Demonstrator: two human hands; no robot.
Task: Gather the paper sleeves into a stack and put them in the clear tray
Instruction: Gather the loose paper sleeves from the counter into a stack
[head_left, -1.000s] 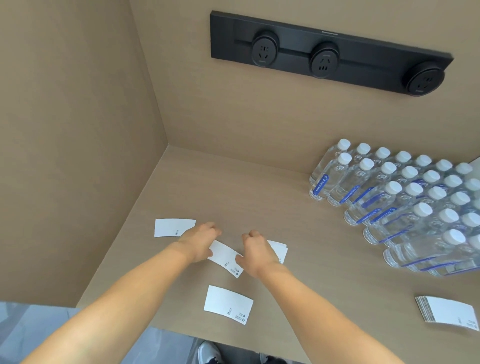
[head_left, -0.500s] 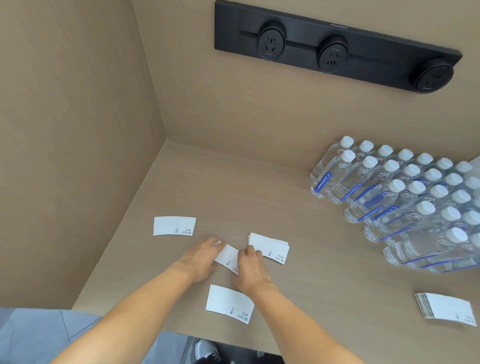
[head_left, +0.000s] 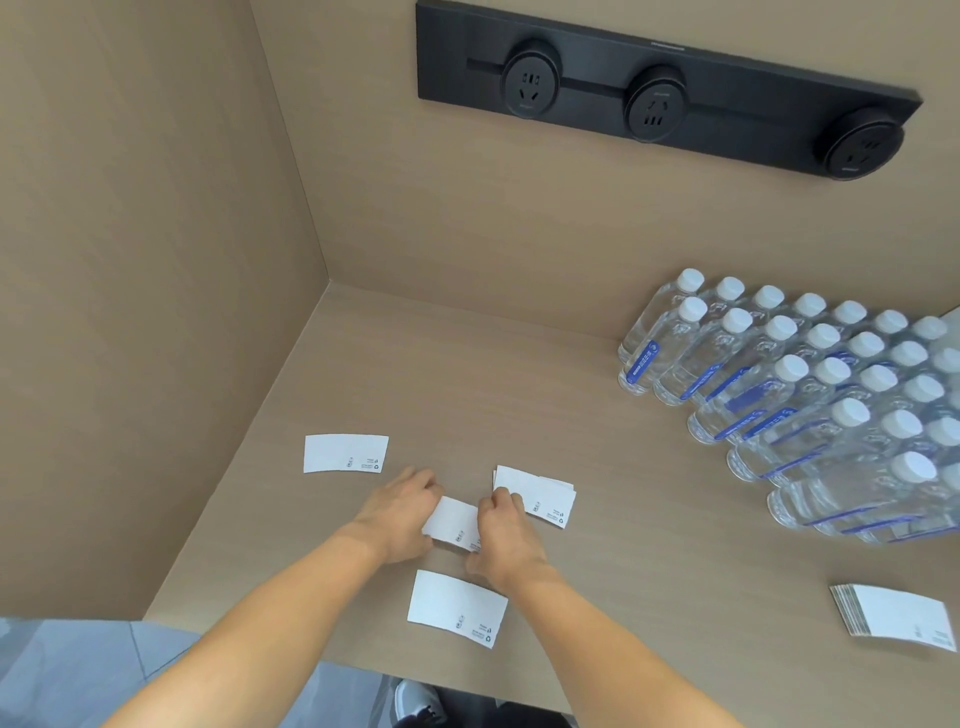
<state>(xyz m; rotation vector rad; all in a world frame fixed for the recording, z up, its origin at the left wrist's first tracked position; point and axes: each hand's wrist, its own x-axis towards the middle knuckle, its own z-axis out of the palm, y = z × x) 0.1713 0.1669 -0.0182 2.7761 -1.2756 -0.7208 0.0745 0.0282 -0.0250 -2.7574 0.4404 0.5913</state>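
White paper sleeves lie on the tan counter. My left hand (head_left: 402, 512) and my right hand (head_left: 506, 535) pinch the two ends of one sleeve (head_left: 453, 524) between them. Just right of my right hand lies a small pile of sleeves (head_left: 545, 493). A single sleeve (head_left: 345, 453) rests flat to the far left, and another single sleeve (head_left: 457, 608) lies nearer the front edge, below my hands. A thick stack of sleeves (head_left: 893, 616) sits at the far right. No clear tray is in view.
Several rows of water bottles (head_left: 810, 395) with white caps fill the right back of the counter (head_left: 467, 395). A black socket strip (head_left: 665, 88) hangs on the back wall. A side wall closes the left. The counter's front edge runs just below the nearest sleeve.
Both hands have drawn toward me and closer together on the sleeve, uncovering the small pile to the right. The other sleeves have stayed where they were.
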